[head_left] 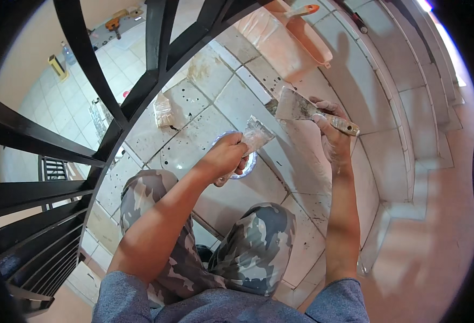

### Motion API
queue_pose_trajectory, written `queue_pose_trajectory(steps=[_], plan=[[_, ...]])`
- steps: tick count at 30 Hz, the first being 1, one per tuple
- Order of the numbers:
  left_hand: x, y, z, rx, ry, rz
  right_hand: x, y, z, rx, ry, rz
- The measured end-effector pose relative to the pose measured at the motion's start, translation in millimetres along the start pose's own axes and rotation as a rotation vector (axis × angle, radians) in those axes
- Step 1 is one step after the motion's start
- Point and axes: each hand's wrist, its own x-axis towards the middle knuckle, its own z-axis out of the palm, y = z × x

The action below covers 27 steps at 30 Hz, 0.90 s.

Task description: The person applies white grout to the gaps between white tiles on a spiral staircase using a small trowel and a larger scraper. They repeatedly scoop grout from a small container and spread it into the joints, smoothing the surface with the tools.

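My left hand is closed round the handle of a narrow putty knife, whose whitish, caked blade points up and right. Below that hand a round container shows only part of its pale rim; the hand hides its contents. Farther right, my right hand grips a wider putty knife by its smeared handle, with the broad blade toward the left. Pale residue covers the fingers of this hand. The two blades are apart, a short distance from one another.
Dark spots mark the tiled landing. A whitish brush lies at its left. An orange-pink tub with an orange-tipped handle stands ahead. Black railing borders the left, above a lower floor; tiled steps curve right.
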Motion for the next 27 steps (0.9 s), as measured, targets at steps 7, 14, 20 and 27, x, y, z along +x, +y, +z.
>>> queue_pose_trajectory(steps=[7, 14, 20, 27], plan=[[6.7, -1.8, -6.3, 0.128, 0.012, 0.048, 26.2, 27.5, -10.8, 0.087, -0.04, 0.141], [15.7, 5.7, -12.4, 0.305, 0.029, 0.114, 18.1, 24.7, -13.8, -0.208, 0.001, -0.04], [24.9, 3.6, -13.9, 0.316, 0.014, 0.134, 2.9, 19.0, -8.1, -0.231, 0.066, -0.087], [31.4, 3.7, -24.0, 0.435, 0.012, 0.177, 1.1, 16.7, -14.7, -0.271, 0.081, -0.047]])
